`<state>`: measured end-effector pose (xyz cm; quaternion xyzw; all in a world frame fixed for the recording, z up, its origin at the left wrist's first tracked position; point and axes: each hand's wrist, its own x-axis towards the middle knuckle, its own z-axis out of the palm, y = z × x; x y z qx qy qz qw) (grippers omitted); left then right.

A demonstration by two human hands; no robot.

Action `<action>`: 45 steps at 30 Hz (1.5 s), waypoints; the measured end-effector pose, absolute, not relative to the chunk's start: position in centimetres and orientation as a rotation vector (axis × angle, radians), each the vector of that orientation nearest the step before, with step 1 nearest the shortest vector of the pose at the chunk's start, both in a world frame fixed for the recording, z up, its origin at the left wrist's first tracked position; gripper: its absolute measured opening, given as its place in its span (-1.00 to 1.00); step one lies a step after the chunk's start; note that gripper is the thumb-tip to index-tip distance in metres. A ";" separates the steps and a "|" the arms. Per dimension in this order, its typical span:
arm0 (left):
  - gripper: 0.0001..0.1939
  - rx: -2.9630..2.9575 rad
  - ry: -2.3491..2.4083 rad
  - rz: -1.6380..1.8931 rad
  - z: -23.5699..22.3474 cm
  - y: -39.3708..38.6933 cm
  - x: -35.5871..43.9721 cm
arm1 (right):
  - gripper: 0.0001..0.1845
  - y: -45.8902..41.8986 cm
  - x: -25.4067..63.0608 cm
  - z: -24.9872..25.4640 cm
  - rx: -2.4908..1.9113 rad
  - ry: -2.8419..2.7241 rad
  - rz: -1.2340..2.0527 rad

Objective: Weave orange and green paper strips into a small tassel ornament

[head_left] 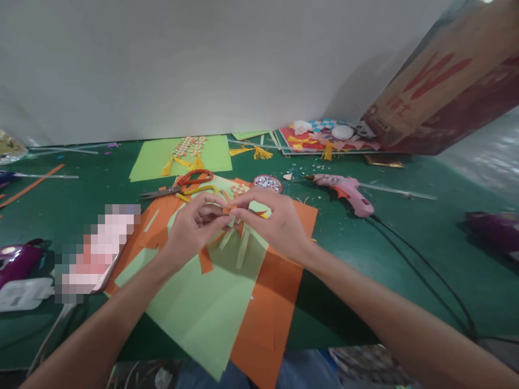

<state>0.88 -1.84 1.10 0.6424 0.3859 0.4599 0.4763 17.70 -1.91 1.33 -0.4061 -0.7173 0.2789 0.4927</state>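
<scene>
My left hand (pixel 194 227) and my right hand (pixel 275 219) meet over the paper, fingertips pinched together. Between them they hold orange and pale green paper strips (pixel 242 248), whose ends hang down below the fingers; how the strips cross is mostly hidden. Underneath lie a light green paper sheet (pixel 198 319) and an orange paper sheet (pixel 267 313). Just beyond my left hand, scissors (pixel 178 190) with red and yellow handles rest on the paper. A small orange-and-white checkered woven piece (pixel 239 189) shows behind my fingers, near a round dish of small pale pieces (pixel 267 183).
A pink glue gun (pixel 344 189) with a cord lies to the right. Further back are woven pieces with yellow tassels (pixel 188 148) on green paper. A phone-like device (pixel 97 254), partly blurred out, lies left. A large paper bag (pixel 438 81) stands at back right.
</scene>
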 end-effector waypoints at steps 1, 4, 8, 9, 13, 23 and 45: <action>-0.76 1.576 0.953 1.130 1.1 -1.9 0.9 | -0.91 -1.8 17.7 1.3 -1.008 -1.736 0.690; -0.78 1.586 0.990 1.186 1.1 -1.9 1.0 | -0.92 -1.5 17.8 1.3 -1.027 -1.753 0.744; -0.79 1.583 1.026 1.227 1.1 -2.0 1.0 | -0.83 -1.3 18.2 1.6 -1.014 -1.792 0.802; -0.80 1.585 1.036 1.224 1.2 -2.1 1.0 | -0.81 -1.3 18.3 1.7 -1.023 -1.797 0.811; -0.81 1.625 1.071 1.203 1.3 -2.1 0.9 | -0.81 -1.4 18.6 2.0 -1.044 -1.827 0.829; -0.81 1.630 1.066 1.204 1.3 -2.1 1.1 | -0.82 -1.3 18.6 1.7 -1.034 -1.866 0.838; -0.82 1.710 1.074 1.185 0.5 -2.2 0.9 | -0.80 -1.4 18.6 1.6 -0.994 -1.950 0.791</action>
